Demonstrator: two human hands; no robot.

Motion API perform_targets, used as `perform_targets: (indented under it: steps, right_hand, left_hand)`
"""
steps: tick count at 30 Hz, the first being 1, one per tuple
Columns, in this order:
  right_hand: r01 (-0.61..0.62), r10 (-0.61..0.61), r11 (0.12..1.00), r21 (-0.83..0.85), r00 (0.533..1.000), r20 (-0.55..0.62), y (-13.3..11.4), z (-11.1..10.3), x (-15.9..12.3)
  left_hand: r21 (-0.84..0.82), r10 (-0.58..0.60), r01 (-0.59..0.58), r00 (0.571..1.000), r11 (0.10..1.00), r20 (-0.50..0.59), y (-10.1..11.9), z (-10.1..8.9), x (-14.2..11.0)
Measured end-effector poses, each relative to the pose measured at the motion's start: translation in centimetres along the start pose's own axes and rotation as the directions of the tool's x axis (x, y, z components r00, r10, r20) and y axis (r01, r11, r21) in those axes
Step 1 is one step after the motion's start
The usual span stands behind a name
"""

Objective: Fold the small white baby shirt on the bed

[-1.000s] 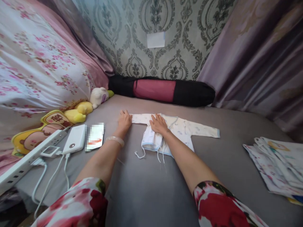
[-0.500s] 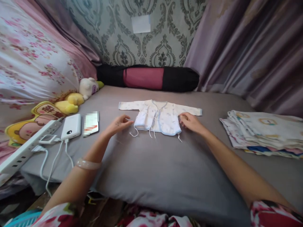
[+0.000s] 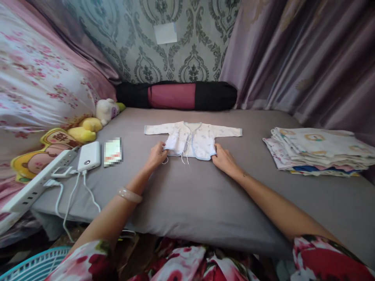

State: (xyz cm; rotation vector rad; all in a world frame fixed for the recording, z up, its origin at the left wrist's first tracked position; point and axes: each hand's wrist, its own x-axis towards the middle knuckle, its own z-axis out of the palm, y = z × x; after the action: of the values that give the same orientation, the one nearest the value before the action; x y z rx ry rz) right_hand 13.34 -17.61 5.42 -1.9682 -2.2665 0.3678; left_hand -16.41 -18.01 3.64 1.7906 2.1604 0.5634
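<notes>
One small shirt (image 3: 202,141) lies on the near side of the long roll (image 3: 171,96), its lower corners pinched by the left hand (image 3: 157,155) and the right hand (image 3: 225,159); likely light, soft and floppy, it is best held at both hem ends

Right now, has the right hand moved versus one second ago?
Yes: the right hand moved rightward along, and away from, the black-and-pink roll. Now at the near edge of the baby shirt.
</notes>
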Motion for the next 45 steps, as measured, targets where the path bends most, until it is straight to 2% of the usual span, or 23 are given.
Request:
perform_targets:
  steps: [4,9,15,18,21,23,26,28,30,33,35,40,43,45]
  right_hand:
    - [0.067,-0.067,0.989,-0.135,0.998,0.001,0.2,-0.2,-0.4]
    - [0.071,-0.073,0.977,-0.201,0.997,0.001,0.3,-0.3,-0.4]
    - [0.174,-0.170,0.981,-0.087,0.984,0.056,2.0,-1.5,-0.9]
    - [0.235,-0.233,0.971,-0.045,0.971,0.062,2.9,-2.7,-1.4]
    - [0.283,-0.284,0.958,-0.035,0.958,-0.026,1.4,-3.2,-0.9]
    - [0.346,-0.345,0.938,0.010,0.937,-0.060,-0.9,-2.6,0.0]
    - [0.410,-0.409,0.911,0.048,0.912,-0.024,-4.5,-0.9,1.4]
    - [0.401,-0.401,0.915,0.039,0.916,0.006,-6.2,0.2,2.1]
    - [0.372,-0.372,0.928,0.020,0.928,0.019,-6.9,0.9,2.5]
    - [0.309,-0.309,0.951,0.006,0.951,0.027,-6.9,1.2,3.0]
    - [0.263,-0.263,0.965,0.014,0.964,0.040,-6.6,1.1,3.4]
    - [0.239,-0.239,0.971,0.002,0.967,0.090,-6.1,0.6,4.5]
    - [0.236,-0.238,0.971,0.025,0.968,0.081,-5.7,0.5,5.4]
    - [0.200,-0.212,0.973,0.113,0.972,0.105,-5.3,0.6,6.2]
  left_hand:
    - [0.137,0.090,-0.091,0.996,0.986,0.011,-0.8,-0.4,-0.2]
    - [0.252,0.151,-0.165,0.986,0.954,0.075,-1.1,-1.2,-0.7]
    - [0.181,0.266,-0.292,0.952,0.939,0.154,-2.8,-2.8,-0.6]
    - [0.158,0.339,-0.348,0.937,0.924,0.083,-3.0,-4.2,-0.6]
    - [0.063,0.466,-0.465,0.885,0.883,0.000,-0.5,-4.2,-0.8]
    - [-0.079,0.522,-0.518,0.852,0.852,0.034,2.2,-3.0,-0.6]
    - [-0.135,0.589,-0.575,0.801,0.807,0.105,5.8,-0.3,-0.1]
    - [-0.094,0.567,-0.559,0.814,0.824,0.125,7.0,1.3,0.4]
    - [-0.036,0.501,-0.500,0.856,0.865,0.126,7.1,2.3,0.7]
    - [0.019,0.397,-0.399,0.915,0.917,0.077,6.0,2.7,1.1]
    - [0.017,0.354,-0.355,0.934,0.935,0.044,5.1,2.7,1.3]
    - [-0.029,0.333,-0.332,0.941,0.943,0.049,3.6,2.8,2.1]
    - [0.034,0.338,-0.340,0.939,0.940,0.058,3.6,2.6,2.2]
    - [0.096,0.340,-0.347,0.937,0.933,0.078,3.8,2.3,1.9]
